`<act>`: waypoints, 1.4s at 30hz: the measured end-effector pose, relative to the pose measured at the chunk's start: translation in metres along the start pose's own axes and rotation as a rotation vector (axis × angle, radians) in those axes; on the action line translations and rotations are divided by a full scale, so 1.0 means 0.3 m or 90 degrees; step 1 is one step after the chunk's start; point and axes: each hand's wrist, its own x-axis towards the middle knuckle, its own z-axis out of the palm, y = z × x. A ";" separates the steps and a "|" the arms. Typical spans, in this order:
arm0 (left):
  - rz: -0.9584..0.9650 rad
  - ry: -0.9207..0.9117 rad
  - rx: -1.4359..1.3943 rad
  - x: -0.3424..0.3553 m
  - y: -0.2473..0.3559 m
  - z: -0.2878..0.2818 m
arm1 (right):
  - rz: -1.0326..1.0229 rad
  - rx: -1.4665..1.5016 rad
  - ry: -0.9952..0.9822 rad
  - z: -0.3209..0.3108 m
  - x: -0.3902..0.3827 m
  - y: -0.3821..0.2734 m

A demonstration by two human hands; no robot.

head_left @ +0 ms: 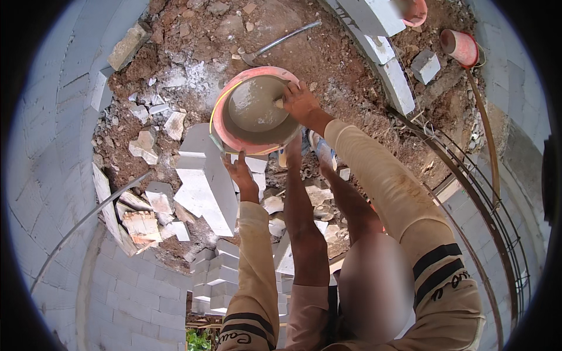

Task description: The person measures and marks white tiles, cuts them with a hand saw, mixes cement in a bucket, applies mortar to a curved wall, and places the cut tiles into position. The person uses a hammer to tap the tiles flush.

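A reddish-pink bucket (219, 120) holds wet grey mortar (257, 104) with a smooth, shiny surface. Its yellow-green wire handle lies along the left side of the rim. At the near left edge, my left hand (241, 174) grips the bucket's rim. My right hand (302, 106) is closed at the right side of the rim, reaching over the mortar. From its fingers pokes the pale, blunt end of a handle (279, 103); the rest of that tool is hidden. Beneath and beside the bucket stand white blocks (205, 175).
A hammer-like tool with a metal shaft (287, 41) lies on the dirt beyond the bucket. Block walls (52, 146) rise at both sides. Broken block pieces (143, 146) litter the left. Steel bars (474, 205) curve along the right, and another red bucket (462, 48) lies far right.
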 end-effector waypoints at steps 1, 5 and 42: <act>-0.012 0.013 -0.024 0.004 0.025 0.006 | -0.008 -0.036 -0.060 0.017 0.015 -0.011; 0.018 0.046 -0.037 -0.034 0.121 0.028 | -0.012 -0.041 -0.013 0.073 0.038 -0.043; 0.035 -0.628 0.022 -0.251 0.366 0.710 | 0.190 0.857 0.119 0.421 -0.744 0.660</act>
